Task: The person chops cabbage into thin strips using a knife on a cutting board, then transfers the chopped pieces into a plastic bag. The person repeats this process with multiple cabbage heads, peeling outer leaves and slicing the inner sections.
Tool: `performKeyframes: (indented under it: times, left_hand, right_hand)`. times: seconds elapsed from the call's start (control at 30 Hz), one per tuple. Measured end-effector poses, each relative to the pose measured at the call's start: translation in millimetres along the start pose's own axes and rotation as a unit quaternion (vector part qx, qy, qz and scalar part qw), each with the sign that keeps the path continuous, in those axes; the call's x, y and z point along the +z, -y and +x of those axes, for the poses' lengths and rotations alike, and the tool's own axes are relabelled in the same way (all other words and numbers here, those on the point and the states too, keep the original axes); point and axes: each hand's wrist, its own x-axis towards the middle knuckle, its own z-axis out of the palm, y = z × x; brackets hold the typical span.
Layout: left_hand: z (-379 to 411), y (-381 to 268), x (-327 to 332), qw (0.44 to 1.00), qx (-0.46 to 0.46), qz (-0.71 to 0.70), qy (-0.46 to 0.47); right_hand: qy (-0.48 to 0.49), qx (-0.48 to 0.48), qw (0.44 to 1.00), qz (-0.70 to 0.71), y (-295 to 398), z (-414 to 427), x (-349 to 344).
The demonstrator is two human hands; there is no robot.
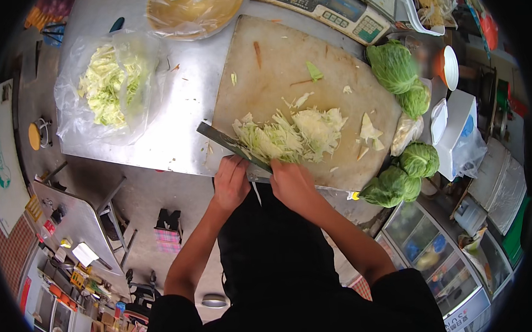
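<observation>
My right hand [292, 182] is closed near the lower end of a dark cleaver-like blade [235, 146], at the near edge of the cutting board [279, 72]; its grip on the handle is partly hidden. My left hand [232, 181] lies against the blade's near side with its fingers bent. Beyond the blade, shredded cabbage [269, 139] is heaped on the board, beside a second cut pile [320, 130]. Small cabbage pieces [368, 128] are scattered to the right. More shredded cabbage [107, 88] fills a clear plastic bag [70, 121] on the metal table to the left.
A plastic-lined basin [241, 2] and a digital scale [330, 14] stand behind the board. Whole green cabbages [391, 67] [419, 159] line its right side, near a white foam box [447, 136]. The metal table's front edge [137, 166] runs left of me.
</observation>
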Motion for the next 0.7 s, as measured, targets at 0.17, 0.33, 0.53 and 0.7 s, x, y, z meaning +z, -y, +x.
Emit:
performKeyframes:
  times: [0.17, 0.33, 0.53, 0.7]
  left_hand:
    - [5, -3, -1, 1.0, -0.005, -0.001, -0.004]
    - [-11, 7, 5, 1.0, -0.001, 0.0, -0.006]
    - [-9, 5, 3, 1.0, -0.001, -0.007, -0.007]
    - [-4, 4, 2, 1.0, -0.002, -0.01, -0.024]
  right_hand:
    - [-0.029, -0.047, 0.998, 0.015, -2, 8, -3]
    - [0.039, 0.017, 0.999, -0.029, 13, -48, -51]
    - [0.055, 0.029, 0.996, -0.057, 11, -55, -47]
    - [0.006, -0.006, 0.999, -0.043, 9, -10, -6]
